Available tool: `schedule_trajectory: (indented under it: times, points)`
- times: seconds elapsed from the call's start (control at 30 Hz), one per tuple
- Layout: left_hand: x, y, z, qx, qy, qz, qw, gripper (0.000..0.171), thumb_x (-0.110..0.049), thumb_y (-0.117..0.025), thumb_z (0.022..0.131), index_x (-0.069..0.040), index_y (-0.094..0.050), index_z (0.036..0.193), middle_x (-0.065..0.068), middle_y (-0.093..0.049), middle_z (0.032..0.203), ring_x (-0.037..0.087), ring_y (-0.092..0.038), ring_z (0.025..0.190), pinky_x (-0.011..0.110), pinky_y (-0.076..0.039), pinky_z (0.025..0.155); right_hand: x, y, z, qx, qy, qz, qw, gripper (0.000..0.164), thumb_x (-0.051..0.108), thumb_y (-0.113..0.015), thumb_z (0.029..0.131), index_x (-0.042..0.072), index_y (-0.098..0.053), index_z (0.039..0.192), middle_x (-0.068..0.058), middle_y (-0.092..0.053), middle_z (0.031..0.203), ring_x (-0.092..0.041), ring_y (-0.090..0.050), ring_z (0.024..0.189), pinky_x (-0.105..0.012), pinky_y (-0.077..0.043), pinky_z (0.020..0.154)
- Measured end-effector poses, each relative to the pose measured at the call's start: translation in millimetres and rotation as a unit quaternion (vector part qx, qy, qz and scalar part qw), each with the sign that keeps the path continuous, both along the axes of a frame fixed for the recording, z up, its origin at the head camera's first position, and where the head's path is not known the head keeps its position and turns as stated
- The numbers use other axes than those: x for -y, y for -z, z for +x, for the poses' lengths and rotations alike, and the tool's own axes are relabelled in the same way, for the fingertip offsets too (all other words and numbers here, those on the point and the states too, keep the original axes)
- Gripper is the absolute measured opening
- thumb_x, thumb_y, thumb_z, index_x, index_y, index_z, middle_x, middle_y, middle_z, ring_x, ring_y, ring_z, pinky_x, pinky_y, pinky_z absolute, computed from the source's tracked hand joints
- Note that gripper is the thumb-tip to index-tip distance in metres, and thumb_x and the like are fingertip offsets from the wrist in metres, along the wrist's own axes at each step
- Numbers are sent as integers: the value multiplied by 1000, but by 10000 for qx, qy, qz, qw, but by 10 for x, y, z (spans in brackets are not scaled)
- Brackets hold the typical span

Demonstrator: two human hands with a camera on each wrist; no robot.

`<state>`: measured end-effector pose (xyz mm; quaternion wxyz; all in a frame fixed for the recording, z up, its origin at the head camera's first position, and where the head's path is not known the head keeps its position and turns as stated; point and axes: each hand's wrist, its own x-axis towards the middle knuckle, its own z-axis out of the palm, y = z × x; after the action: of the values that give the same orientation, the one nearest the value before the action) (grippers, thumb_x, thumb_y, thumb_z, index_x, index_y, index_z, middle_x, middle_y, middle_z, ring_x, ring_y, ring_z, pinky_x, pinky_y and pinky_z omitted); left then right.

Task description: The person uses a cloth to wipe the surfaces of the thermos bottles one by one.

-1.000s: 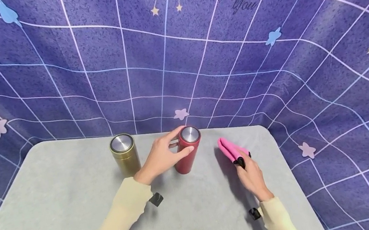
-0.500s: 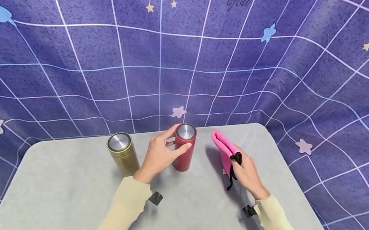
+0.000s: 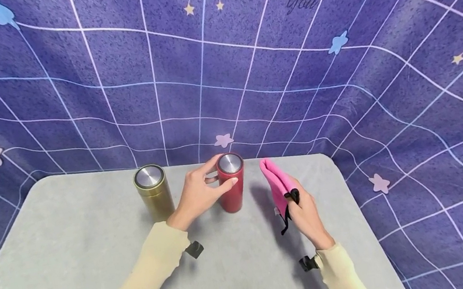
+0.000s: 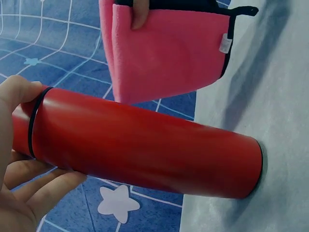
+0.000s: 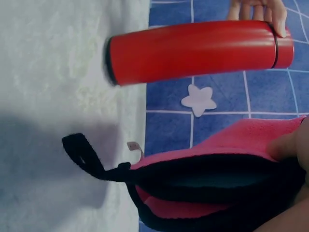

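My left hand (image 3: 198,193) grips a red thermos (image 3: 232,195) near its top, thumb on the near side and fingers behind. The thermos has a silver lid top and a thin black ring, and stands close to upright with its base at the table. To its right, my right hand (image 3: 306,210) pinches a folded pink cloth (image 3: 272,180) with black edging, held up apart from the thermos. A black loop (image 5: 82,154) and a small white tag (image 4: 225,43) hang from the cloth. Part of the right hand is cut off in its wrist view.
A gold-green thermos (image 3: 157,200) with a silver lid stands to the left of my left hand. The light grey table (image 3: 73,243) has rounded far corners. A blue-purple curtain (image 3: 181,97) with a grid and stars hangs behind and to the right.
My right hand has lifted the pink cloth and turned it, moving left toward the red thermos. The thermos has gone from leaning to nearly upright; my left hand keeps its grip.
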<state>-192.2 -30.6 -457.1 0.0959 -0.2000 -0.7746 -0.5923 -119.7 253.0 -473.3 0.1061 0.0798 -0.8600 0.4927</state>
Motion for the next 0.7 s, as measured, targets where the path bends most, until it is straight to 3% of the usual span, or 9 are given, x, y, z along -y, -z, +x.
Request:
schedule_trajectory:
  times: [0.07, 0.1, 0.2, 0.27, 0.33, 0.5, 0.63, 0.7]
  points:
    - [-1, -2, -1, 9, -28, 52, 10000, 63, -24, -94, 84, -18, -70, 142, 8, -77, 125, 25, -78, 109, 30, -64, 90, 69, -120, 6, -160, -375, -275, 9988, 81, -13, -40, 97, 33, -49, 163, 9, -55, 159, -39, -66, 80, -42, -57, 76]
    - [-1, -5, -1, 11, -40, 77, 10000, 64, -24, -94, 84, -18, -70, 143, 8, -77, 126, 25, -78, 110, 30, -64, 90, 106, -184, 14, -241, -526, -383, 9976, 82, -16, -38, 95, 29, -49, 163, 6, -53, 162, -41, -64, 81, -41, -57, 73]
    - [-3, -13, -4, -5, -75, 146, 9999, 65, -23, -94, 84, -15, -69, 144, 10, -77, 128, 27, -77, 111, 31, -64, 89, 208, -355, 55, -429, -788, -624, 9940, 85, -22, -33, 90, 19, -49, 163, -3, -50, 165, -39, -67, 109, -33, -57, 89]
    - [4, -17, 0, -45, -90, 175, 9998, 66, -23, -94, 84, -13, -69, 145, 12, -76, 128, 28, -77, 111, 33, -65, 89, 268, -418, 84, -541, -766, -710, 9931, 85, -24, -34, 88, 16, -50, 162, -5, -49, 166, -30, -59, 135, -25, -49, 108]
    - [7, -24, 8, -42, -89, 194, 9998, 66, -23, -94, 84, -14, -69, 144, 12, -76, 128, 29, -77, 111, 34, -65, 89, 314, -445, 107, -605, -679, -786, 9927, 84, -24, -35, 88, 15, -51, 161, -5, -50, 165, -23, -50, 147, -20, -41, 115]
    - [-2, -37, 28, 88, -53, 280, 9996, 66, -23, -94, 84, -15, -69, 144, 10, -76, 129, 30, -78, 110, 36, -65, 89, 384, -358, 82, -652, -629, -993, 9909, 82, -22, -37, 91, 18, -51, 162, -2, -51, 164, -30, -55, 136, -24, -48, 104]
    - [-38, -64, 39, 158, 66, 397, 9991, 66, -22, -93, 85, -14, -68, 146, 11, -75, 132, 31, -78, 109, 40, -65, 89, 421, -226, 55, -547, -223, -744, 9955, 81, -20, -43, 92, 24, -53, 160, 4, -55, 160, -22, -55, 140, -18, -42, 112]
    - [-54, -84, 46, 154, 107, 454, 9988, 67, -22, -93, 85, -13, -68, 146, 12, -75, 132, 31, -78, 109, 41, -65, 89, 451, -207, 64, -492, -117, -678, 9964, 80, -18, -45, 92, 25, -54, 159, 4, -58, 156, -20, -60, 133, -17, -45, 109]
